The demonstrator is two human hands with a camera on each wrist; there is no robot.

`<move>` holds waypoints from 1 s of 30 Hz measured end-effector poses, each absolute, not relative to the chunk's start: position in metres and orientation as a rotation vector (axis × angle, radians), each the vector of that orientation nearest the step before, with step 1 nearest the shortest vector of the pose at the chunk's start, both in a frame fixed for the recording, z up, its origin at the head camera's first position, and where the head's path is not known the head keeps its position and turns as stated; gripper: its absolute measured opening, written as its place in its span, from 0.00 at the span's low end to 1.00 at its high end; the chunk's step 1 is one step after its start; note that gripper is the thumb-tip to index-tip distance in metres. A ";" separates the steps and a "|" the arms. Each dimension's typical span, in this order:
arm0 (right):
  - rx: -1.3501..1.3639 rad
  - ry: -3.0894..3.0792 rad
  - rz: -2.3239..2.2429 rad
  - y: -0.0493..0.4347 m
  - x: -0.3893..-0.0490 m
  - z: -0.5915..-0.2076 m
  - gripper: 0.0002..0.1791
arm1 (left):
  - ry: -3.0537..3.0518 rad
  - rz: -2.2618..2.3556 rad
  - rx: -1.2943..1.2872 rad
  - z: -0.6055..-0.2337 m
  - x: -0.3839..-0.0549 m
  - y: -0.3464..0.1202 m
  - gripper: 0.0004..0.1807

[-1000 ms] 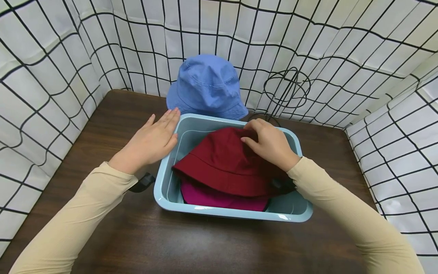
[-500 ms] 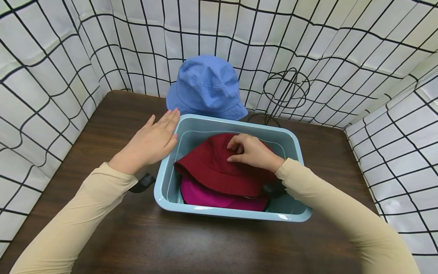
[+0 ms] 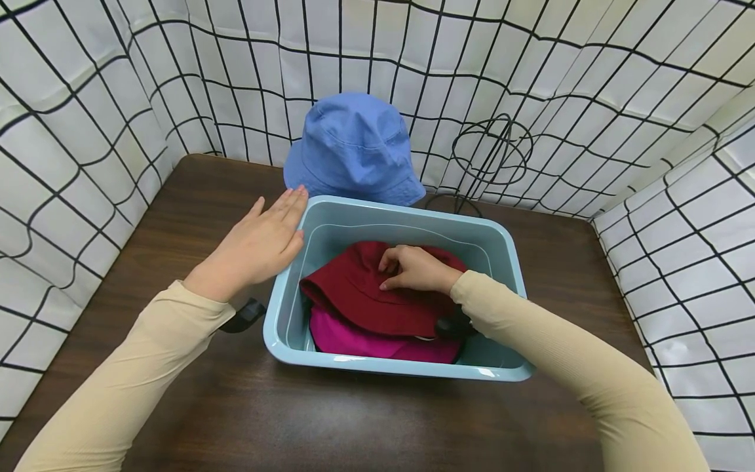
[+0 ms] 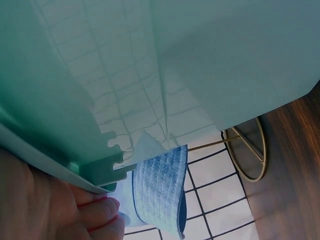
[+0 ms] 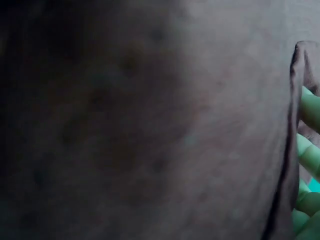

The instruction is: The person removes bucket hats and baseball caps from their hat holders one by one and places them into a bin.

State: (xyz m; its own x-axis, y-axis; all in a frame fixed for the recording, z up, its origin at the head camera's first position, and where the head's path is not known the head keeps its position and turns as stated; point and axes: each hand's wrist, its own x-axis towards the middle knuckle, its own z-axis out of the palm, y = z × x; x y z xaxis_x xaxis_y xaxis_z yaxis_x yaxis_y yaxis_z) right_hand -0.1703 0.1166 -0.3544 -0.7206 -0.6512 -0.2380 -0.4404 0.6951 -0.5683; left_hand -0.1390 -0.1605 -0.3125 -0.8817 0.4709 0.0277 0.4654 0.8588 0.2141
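A dark red bucket hat (image 3: pixel 354 288) lies in the light blue plastic basin (image 3: pixel 413 370), over a magenta hat (image 3: pixel 360 337). My right hand (image 3: pixel 415 267) is inside the basin, with thumb and curled fingers pinching the red hat's crown. In the right wrist view its fingers (image 5: pixel 310 155) show beside a fold of that hat, whose blurred cloth fills most of the picture. My left hand (image 3: pixel 253 242) lies flat along the basin's left rim, fingers straight and pointing away. The left wrist view has its fingertips at the rim's underside.
Behind the basin a blue bucket hat (image 3: pixel 356 147) sits upright near the grid wall. A wire stand with loops (image 3: pixel 494 149) is to its right. Black wire grid panels (image 3: pixel 248 65) backed with white cloth enclose the brown wooden table (image 3: pixel 330 419).
My right hand has moved left and toward me, bringing the red hat's crown lower into the basin. The left hand stays at the rim.
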 end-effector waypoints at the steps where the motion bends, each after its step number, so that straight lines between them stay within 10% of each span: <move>1: -0.844 2.475 -0.672 0.116 -0.171 -0.356 0.14 | 3.005 0.334 0.758 -0.312 -0.139 -0.160 0.33; 30: -0.880 2.346 -0.638 0.110 -0.179 -0.349 0.11 | 3.018 0.347 0.768 -0.314 -0.139 -0.161 0.33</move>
State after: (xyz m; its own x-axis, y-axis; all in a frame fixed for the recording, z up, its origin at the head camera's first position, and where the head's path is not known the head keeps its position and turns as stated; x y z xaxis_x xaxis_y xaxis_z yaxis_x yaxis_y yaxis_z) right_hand -0.1792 0.1103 -0.3493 -0.6352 -0.7014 -0.3235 -0.4408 0.6731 -0.5938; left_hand -0.1386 -0.1607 -0.3135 -0.8796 0.4734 0.0461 0.4715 0.8552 0.2152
